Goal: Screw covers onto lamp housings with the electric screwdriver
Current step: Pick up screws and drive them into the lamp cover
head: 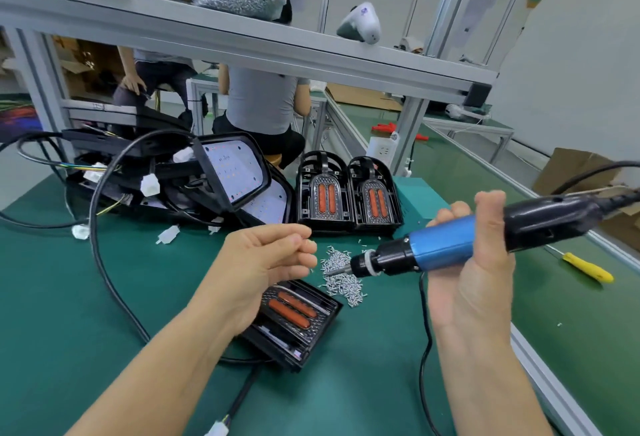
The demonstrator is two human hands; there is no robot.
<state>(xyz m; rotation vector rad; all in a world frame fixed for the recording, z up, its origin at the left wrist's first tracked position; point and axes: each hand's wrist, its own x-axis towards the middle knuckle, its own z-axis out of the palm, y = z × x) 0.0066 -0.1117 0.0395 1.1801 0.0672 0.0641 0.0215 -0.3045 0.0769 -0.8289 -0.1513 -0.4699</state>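
Looking over the green bench point(86, 297), I see the lamp housing point(294, 321) lying flat under my left hand point(263, 262), whose loosely curled fingers seem empty. My right hand point(474, 262) grips the electric screwdriver point(446, 245), its long axis near level, bit pointing left into the loose screws point(341, 273), presumably to pick one up.

Screw pile point(341, 274) mid tabletop point(69, 279); lamp housing point(294, 321) near-left of it; two housings point(348, 193) beyond; screwdriver point(460, 241) right, above tabletop.
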